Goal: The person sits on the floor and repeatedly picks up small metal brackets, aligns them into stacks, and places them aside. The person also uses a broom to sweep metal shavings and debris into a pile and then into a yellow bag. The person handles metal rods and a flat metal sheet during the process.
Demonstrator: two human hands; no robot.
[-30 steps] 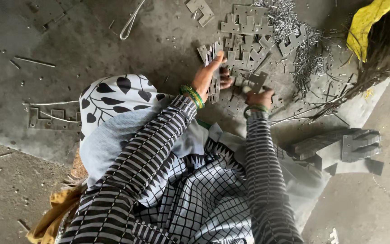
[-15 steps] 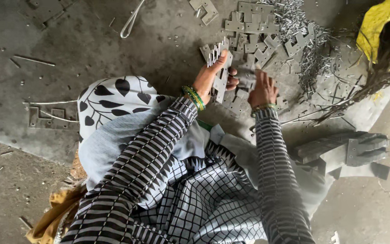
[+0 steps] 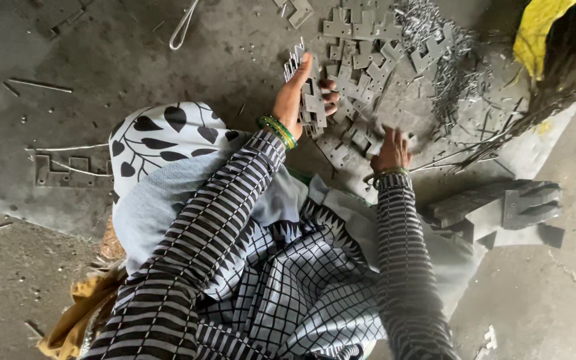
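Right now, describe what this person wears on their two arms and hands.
Both arms are in long sleeves with narrow black and pale grey stripes running across. The left hand is bare, with a band of green and gold bangles at the wrist. The right hand is bare too, with a thinner green bangle at the cuff. No gloves.

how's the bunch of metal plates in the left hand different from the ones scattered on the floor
The stack of plates in the left hand is gathered face to face and held on edge, off the ground; the loose plates on the floor lie flat, spread out and overlapping at odd angles. The stack is gripped by thumb and fingers; the loose ones are free, with the right hand reaching down among them. Both are grey, notched flat metal pieces.
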